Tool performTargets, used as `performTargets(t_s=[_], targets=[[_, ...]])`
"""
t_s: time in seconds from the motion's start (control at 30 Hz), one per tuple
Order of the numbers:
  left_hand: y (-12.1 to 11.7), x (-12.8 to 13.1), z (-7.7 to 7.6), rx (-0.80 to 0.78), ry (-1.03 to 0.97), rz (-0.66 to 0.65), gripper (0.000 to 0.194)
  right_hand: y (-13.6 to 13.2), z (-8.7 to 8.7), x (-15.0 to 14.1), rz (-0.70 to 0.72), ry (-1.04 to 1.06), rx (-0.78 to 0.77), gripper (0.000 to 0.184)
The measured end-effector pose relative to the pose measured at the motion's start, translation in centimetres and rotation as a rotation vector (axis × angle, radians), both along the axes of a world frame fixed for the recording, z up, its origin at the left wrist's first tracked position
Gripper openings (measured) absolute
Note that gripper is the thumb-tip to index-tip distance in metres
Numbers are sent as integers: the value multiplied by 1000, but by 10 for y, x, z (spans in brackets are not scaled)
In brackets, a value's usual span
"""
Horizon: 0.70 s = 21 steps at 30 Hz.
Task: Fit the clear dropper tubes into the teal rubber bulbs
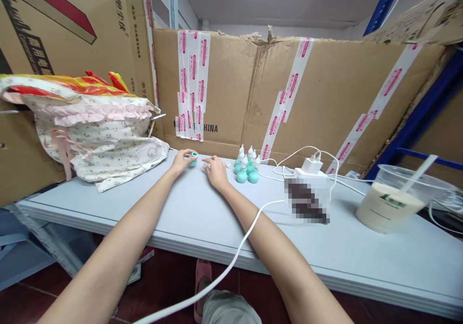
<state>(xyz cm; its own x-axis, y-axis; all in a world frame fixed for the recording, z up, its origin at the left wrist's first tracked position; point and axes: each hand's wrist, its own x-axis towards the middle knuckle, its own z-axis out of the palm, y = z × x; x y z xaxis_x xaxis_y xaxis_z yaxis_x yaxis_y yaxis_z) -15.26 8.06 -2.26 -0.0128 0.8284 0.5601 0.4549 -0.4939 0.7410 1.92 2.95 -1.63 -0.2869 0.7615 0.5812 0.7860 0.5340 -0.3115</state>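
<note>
My left hand [182, 161] grips a small teal bottle [193, 160] from its left side; the bottle stands upright with its round mouth uncovered. Just to the right, my right hand [217, 172] has its thumb and fingers drawn together, pointing toward the bottle but apart from it. Something small and pale seems to be at those fingertips, too small to make out. Beyond the right hand stands a cluster of several teal bottles [242, 175] with white pointed caps. A small whitish piece [228, 165] lies between that hand and the cluster.
A floral cloth bag [101, 136] sits at the left, against cardboard [224, 87] walling the back. White cables run from a charger [311, 166] on a white box [318, 184], one crossing above my right forearm. A plastic drink cup [387, 208] with a straw stands right on the grey table [170, 218].
</note>
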Motion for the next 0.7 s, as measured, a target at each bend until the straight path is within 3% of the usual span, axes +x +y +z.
performTargets(t_s=[0.1, 0.23, 0.37, 0.5, 0.7], targets=[[5, -3, -7, -79, -21, -19, 39, 2, 5, -7, -64, -86, -13, 36], [9, -7, -13, -145, -4, 65, 42, 12, 11, -15, -128, -87, -90, 41], [8, -8, -13, -168, 29, 72, 49, 19, 9, -11, -90, -10, -184, 50], [6, -8, -10, -203, 21, 86, 63, 21, 9, 7, -136, 16, -143, 28], [2, -7, -6, -148, 24, 32, 67, 25, 1, 16, -113, -149, -230, 17]])
